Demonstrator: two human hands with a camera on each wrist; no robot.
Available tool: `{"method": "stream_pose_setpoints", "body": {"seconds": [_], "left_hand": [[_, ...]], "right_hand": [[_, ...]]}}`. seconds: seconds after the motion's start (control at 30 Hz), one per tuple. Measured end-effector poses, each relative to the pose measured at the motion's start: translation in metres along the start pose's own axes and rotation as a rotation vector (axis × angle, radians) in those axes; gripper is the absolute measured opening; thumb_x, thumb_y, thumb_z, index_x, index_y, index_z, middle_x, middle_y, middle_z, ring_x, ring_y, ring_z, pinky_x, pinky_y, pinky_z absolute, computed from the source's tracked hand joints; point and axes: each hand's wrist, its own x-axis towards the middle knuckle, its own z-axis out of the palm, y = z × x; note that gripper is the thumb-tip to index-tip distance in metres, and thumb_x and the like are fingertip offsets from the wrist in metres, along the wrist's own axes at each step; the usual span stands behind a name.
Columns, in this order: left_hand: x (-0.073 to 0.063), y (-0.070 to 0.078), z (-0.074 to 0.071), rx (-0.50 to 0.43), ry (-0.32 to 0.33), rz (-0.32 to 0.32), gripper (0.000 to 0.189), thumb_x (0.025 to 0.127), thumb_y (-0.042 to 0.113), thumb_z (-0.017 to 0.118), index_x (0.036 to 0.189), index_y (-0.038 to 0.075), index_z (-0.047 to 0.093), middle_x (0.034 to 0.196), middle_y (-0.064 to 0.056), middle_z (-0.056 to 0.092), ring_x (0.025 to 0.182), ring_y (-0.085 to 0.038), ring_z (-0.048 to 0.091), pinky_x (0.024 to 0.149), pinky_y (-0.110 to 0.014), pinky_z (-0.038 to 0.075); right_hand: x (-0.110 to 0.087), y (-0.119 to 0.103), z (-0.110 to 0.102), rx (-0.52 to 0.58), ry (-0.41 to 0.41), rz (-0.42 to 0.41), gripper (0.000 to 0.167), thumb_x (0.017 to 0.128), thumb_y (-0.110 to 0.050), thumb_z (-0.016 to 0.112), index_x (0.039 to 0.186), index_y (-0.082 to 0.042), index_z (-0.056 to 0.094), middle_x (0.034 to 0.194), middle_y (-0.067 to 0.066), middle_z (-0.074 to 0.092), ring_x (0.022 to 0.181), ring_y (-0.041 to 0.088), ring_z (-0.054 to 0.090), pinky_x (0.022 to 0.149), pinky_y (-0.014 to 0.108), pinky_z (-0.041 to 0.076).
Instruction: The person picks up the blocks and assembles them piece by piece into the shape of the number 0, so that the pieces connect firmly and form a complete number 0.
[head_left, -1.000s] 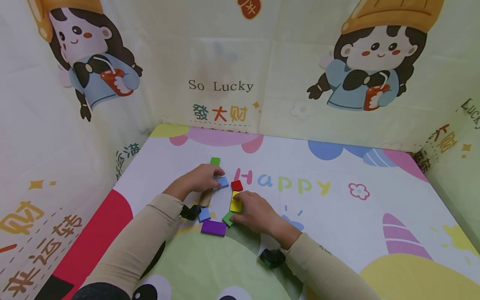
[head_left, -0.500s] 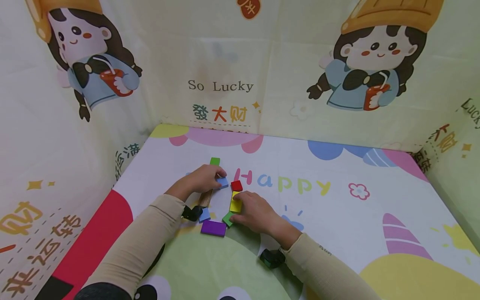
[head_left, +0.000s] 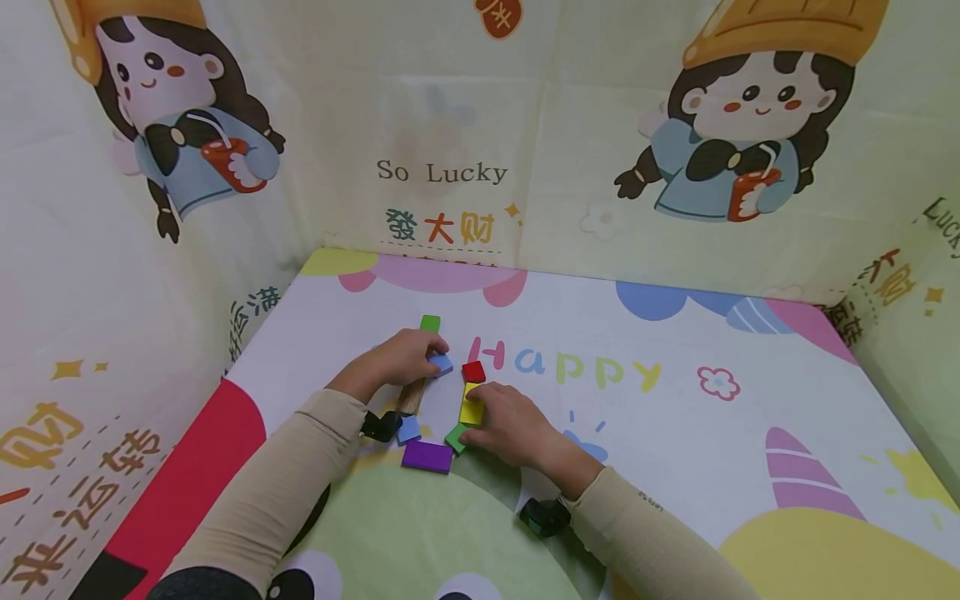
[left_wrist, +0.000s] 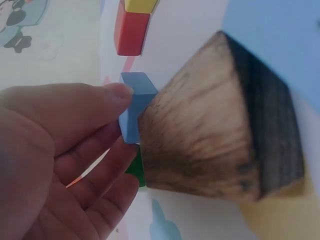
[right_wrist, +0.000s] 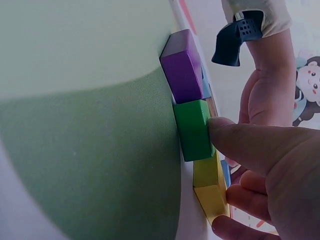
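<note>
My left hand [head_left: 401, 357] pinches a small blue block [left_wrist: 132, 116] between thumb and fingers, at the upper end of a wood-grain block [left_wrist: 200, 130]. Past those fingers lies a green block [head_left: 431, 322], partly covered by the hand. My right hand [head_left: 513, 425] touches the other side of the arrangement: its thumb rests at a second green block [right_wrist: 192, 131], and its fingertips lie along a yellow block [right_wrist: 211, 200]. A red block [head_left: 473, 372] adjoins the yellow one. A purple block [head_left: 427, 457] lies at the near end, beside another blue block [head_left: 408, 429].
The blocks form a ring with a gap between the held blue block and the red one. Beneath is a printed tabletop cover [head_left: 675, 433]. Printed cloth walls [head_left: 562, 167] stand behind and at both sides. Each wrist wears a black camera [head_left: 545, 517].
My left hand has shifted slightly left with the blue block, which has turned a little. My right hand and the other blocks stay where they were.
</note>
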Motion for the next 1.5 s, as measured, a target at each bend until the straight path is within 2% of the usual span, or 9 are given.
{"method": "stream_pose_setpoints", "body": {"seconds": [0.3, 0.5, 1.0, 1.5], "left_hand": [[-0.0004, -0.0002, -0.0022, -0.033, 0.024, 0.000, 0.036, 0.096, 0.012, 0.063, 0.132, 0.006, 0.063, 0.127, -0.012, 0.064, 0.118, -0.027, 0.057, 0.100, -0.040, 0.048], [-0.0002, 0.0020, -0.0029, -0.063, -0.001, -0.016, 0.035, 0.095, 0.010, 0.065, 0.130, 0.008, 0.065, 0.127, -0.012, 0.064, 0.118, -0.028, 0.057, 0.095, -0.039, 0.051], [-0.0007, 0.0018, 0.0001, -0.038, 0.005, -0.003, 0.033, 0.096, 0.008, 0.063, 0.129, 0.008, 0.066, 0.125, -0.012, 0.065, 0.115, -0.027, 0.059, 0.096, -0.040, 0.051], [-0.0034, -0.0011, -0.0004, -0.048, -0.001, -0.027, 0.038, 0.095, 0.007, 0.063, 0.133, 0.012, 0.063, 0.132, -0.014, 0.060, 0.123, -0.030, 0.054, 0.099, -0.043, 0.049]], "right_hand": [[0.0001, 0.0009, 0.0007, 0.004, -0.002, -0.004, 0.057, 0.084, -0.031, 0.080, 0.129, -0.004, 0.060, 0.130, 0.013, 0.060, 0.121, 0.030, 0.054, 0.102, 0.045, 0.045], [-0.0002, 0.0003, 0.0004, 0.010, -0.003, -0.003, 0.056, 0.084, -0.031, 0.080, 0.129, -0.004, 0.060, 0.130, 0.013, 0.060, 0.121, 0.030, 0.054, 0.102, 0.045, 0.045], [0.0001, 0.0004, 0.0009, 0.006, -0.001, 0.002, 0.057, 0.084, -0.031, 0.081, 0.129, -0.004, 0.061, 0.129, 0.012, 0.060, 0.120, 0.030, 0.054, 0.101, 0.045, 0.046], [0.0009, -0.0001, 0.0000, 0.005, -0.006, 0.011, 0.057, 0.083, -0.031, 0.081, 0.130, -0.004, 0.061, 0.130, 0.012, 0.060, 0.120, 0.030, 0.054, 0.101, 0.045, 0.046]]}}
